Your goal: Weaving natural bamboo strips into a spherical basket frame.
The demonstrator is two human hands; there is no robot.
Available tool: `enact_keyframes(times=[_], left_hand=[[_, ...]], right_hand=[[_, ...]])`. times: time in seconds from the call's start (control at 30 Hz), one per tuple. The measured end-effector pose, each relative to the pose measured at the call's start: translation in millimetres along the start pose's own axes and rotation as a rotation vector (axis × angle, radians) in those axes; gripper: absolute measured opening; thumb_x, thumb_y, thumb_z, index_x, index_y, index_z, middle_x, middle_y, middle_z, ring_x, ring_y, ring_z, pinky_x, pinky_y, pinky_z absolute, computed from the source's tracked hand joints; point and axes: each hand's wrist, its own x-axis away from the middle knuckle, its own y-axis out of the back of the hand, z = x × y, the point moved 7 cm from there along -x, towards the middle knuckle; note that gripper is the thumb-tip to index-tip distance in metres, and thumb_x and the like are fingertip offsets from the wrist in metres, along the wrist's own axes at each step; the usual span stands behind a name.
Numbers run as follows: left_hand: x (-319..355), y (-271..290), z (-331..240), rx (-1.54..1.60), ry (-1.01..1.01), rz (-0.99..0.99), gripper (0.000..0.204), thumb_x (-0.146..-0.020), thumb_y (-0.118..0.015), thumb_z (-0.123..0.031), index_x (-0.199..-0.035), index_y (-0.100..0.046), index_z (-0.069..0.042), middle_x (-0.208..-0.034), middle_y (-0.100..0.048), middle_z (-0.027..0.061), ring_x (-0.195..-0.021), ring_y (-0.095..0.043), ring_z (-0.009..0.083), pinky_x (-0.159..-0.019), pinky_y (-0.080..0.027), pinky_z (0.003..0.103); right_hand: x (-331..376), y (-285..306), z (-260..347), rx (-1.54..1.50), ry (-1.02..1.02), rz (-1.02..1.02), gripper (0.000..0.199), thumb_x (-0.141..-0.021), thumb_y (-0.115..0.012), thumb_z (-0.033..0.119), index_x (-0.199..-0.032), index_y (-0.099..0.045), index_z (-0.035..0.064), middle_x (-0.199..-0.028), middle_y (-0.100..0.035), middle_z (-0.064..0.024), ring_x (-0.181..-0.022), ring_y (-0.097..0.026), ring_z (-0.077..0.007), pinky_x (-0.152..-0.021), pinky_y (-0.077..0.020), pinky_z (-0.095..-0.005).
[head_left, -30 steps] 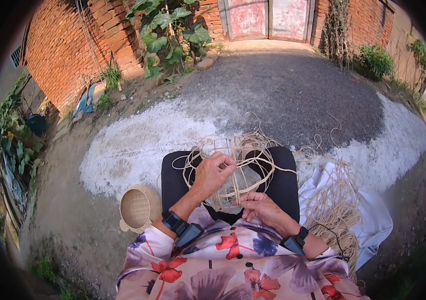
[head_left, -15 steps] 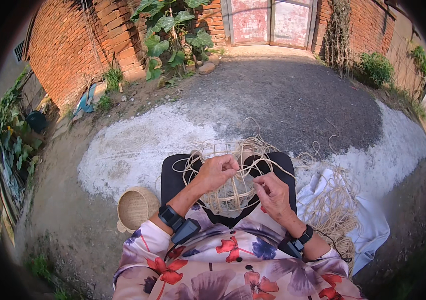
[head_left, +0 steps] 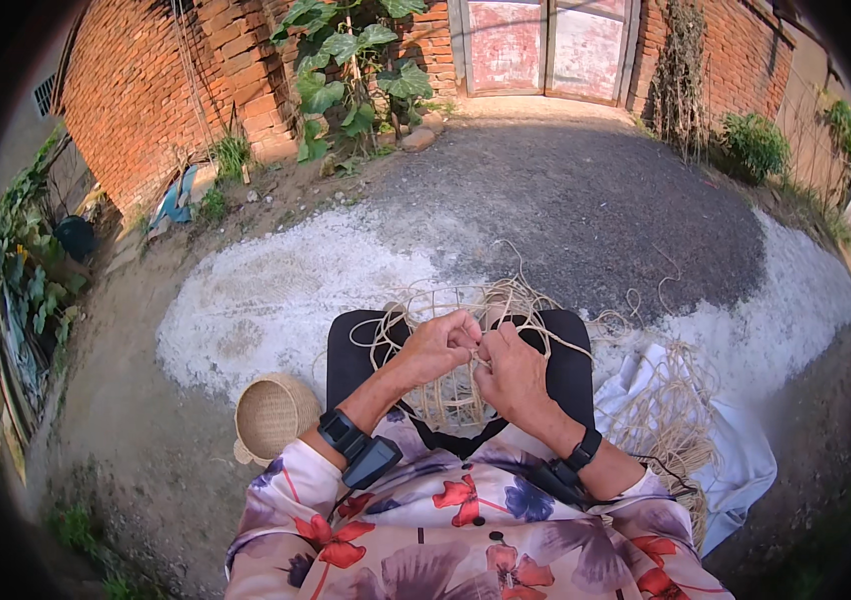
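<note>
Between my knees rests an open frame woven from pale straw cord (head_left: 441, 402), with loose cord ends looping out past its far side. Over it my left hand (head_left: 443, 345) is closed, thumb and fingers pinching a strand of the cord. My right hand (head_left: 514, 372) meets it fingertip to fingertip, also pinched at the cord. The exact spot where the strand passes between the fingers is partly covered by the hands.
A round woven basket (head_left: 274, 418) lies tipped on the ground at my left. To my right, a heap of loose cord (head_left: 671, 425) spreads over a white cloth (head_left: 746, 465). Farther off stand a brick wall (head_left: 136, 110), leafy plants (head_left: 351, 85) and a faded double door (head_left: 546, 50).
My right hand has moved up and left, from beside the woven frame to the fingertips of my left hand. The left hand stays nearly in place.
</note>
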Motion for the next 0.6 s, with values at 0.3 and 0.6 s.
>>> enact_keyframes(times=[0.3, 0.6], left_hand=[[6, 0, -8, -0.125, 0.011, -0.061, 0.019, -0.077, -0.06, -0.001, -0.095, -0.056, -0.003, -0.08, -0.06, 0.0012, -0.073, -0.056, 0.0073, -0.065, -0.046, 0.024], [16, 1, -22, -0.21, -0.097, -0.19, 0.018, -0.077, -0.061, -0.002, -0.094, -0.055, -0.002, -0.078, -0.061, 0.0034, -0.07, -0.058, 0.0082, -0.066, -0.048, 0.025]], right_hand=[[4, -7, -20, -0.473, -0.269, 0.032, 0.018, -0.077, -0.064, 0.01, -0.086, -0.051, 0.0014, -0.07, -0.058, -0.0156, -0.064, -0.06, -0.0357, -0.058, -0.0463, -0.0438], [15, 3, -33, -0.48, -0.271, 0.389, 0.025, -0.086, -0.06, 0.027, -0.084, -0.062, 0.0022, -0.065, -0.059, -0.0147, -0.058, -0.059, -0.0282, -0.056, -0.0449, -0.0393]])
